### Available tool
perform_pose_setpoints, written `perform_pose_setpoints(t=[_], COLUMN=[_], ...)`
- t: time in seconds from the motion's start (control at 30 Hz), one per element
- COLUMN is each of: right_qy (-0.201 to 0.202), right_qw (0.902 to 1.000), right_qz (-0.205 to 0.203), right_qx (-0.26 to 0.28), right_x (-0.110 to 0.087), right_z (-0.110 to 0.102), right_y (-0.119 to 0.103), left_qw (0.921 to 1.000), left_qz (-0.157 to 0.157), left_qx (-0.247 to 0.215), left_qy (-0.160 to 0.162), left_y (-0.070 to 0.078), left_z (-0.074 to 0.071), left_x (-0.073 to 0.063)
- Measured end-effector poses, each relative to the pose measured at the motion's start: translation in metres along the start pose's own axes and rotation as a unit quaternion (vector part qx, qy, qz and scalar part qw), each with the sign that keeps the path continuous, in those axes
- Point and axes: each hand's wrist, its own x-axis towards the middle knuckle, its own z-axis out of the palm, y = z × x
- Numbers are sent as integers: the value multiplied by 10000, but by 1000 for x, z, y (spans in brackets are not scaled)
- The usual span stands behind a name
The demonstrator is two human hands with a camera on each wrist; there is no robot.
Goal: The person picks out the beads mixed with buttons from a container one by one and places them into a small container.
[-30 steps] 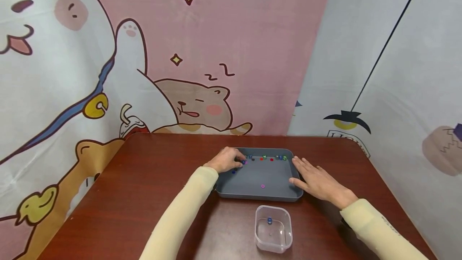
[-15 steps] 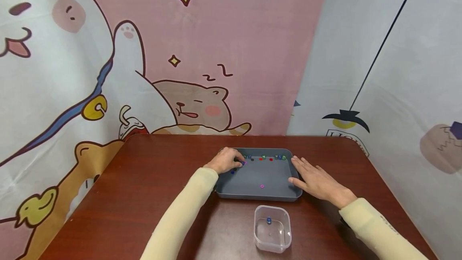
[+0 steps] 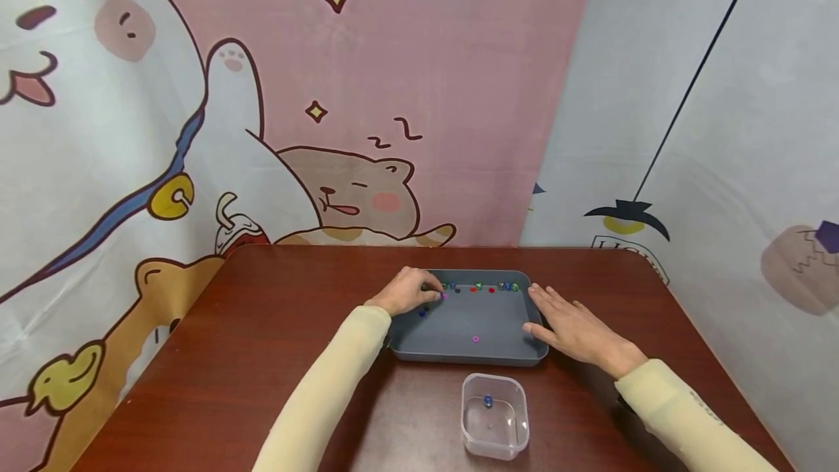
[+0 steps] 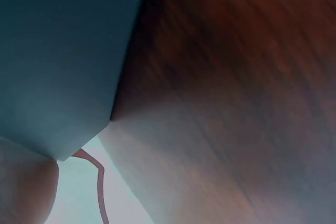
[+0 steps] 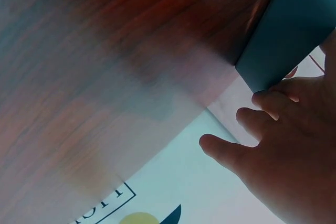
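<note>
In the head view my left hand [image 3: 408, 290] reaches over the left rim of a grey tray [image 3: 478, 352]. Its thumb and index finger pinch a small dark blue bead [image 3: 438, 296], mostly covered by the fingertips. A pink ring-shaped bead [image 3: 445, 297] lies right beside them. My right hand [image 3: 580, 330] lies with straight fingers along the tray's right rim; the right wrist view shows its fingers [image 5: 257, 121] at the tray wall [image 5: 283, 35]. The left wrist view catches the tray's outside [image 4: 63, 61] and part of the left hand [image 4: 23, 187].
Red beads [image 3: 491, 290], green beads [image 3: 479, 286] and blue ones line the tray's far side. Another pink ring [image 3: 475, 339] lies near its front. A clear plastic box [image 3: 494, 443] holding a blue bead [image 3: 488, 401] stands before the tray on the brown table [image 3: 262, 355].
The left fingertips have closed over the blue bead, which shows less than before, and drawn slightly left. The right hand stays at the tray's rim.
</note>
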Motion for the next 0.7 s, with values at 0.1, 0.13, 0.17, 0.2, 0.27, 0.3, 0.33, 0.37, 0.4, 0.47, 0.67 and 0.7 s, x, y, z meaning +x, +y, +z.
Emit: perform_pose_setpoints(t=[0.1, 0.13, 0.17, 0.2, 0.27, 0.3, 0.33, 0.37, 0.4, 0.47, 0.67, 0.7], right_qy=[-14, -14, -11, -21, -43, -58, -72, -67, -63, -48, 6, 15], right_qw=[10000, 10000, 10000, 10000, 10000, 10000, 10000, 10000, 10000, 10000, 10000, 10000], right_qz=[-13, -15, -21, -12, -7, 3, 20, 14, 13, 16, -25, -46], right_qx=[27, 36, 35, 46, 50, 49, 46, 42, 46, 41, 30, 20], right_x=[0, 0, 0, 0, 0, 0, 0, -1, -1, -1, 0, 0], right_z=[0, 0, 0, 1, 1, 1, 1, 1, 1, 1, 2, 2], right_y=[0, 0, -1, -1, 0, 0, 0, 0, 1, 1, 1, 1], left_qw=[9996, 9993, 9990, 9986, 9977, 9973, 9970, 9967, 9965, 9958, 9918, 9911], left_qz=[74, 106, 137, 167, 182, 209, 230, 248, 283, 358, 683, 762], left_qx=[-211, -265, -335, -389, -513, -557, -594, -624, -643, -686, -981, -999], left_qy=[169, 225, 276, 328, 398, 426, 436, 446, 460, 479, 460, 429], left_y=[1, 1, 2, 3, 5, 5, 6, 7, 7, 9, 19, 21], left_z=[-3, -4, -5, -6, -10, -12, -14, -16, -18, -22, -29, -30], left_x=[-4, -6, -8, -10, -14, -16, -19, -21, -23, -27, -39, -41])
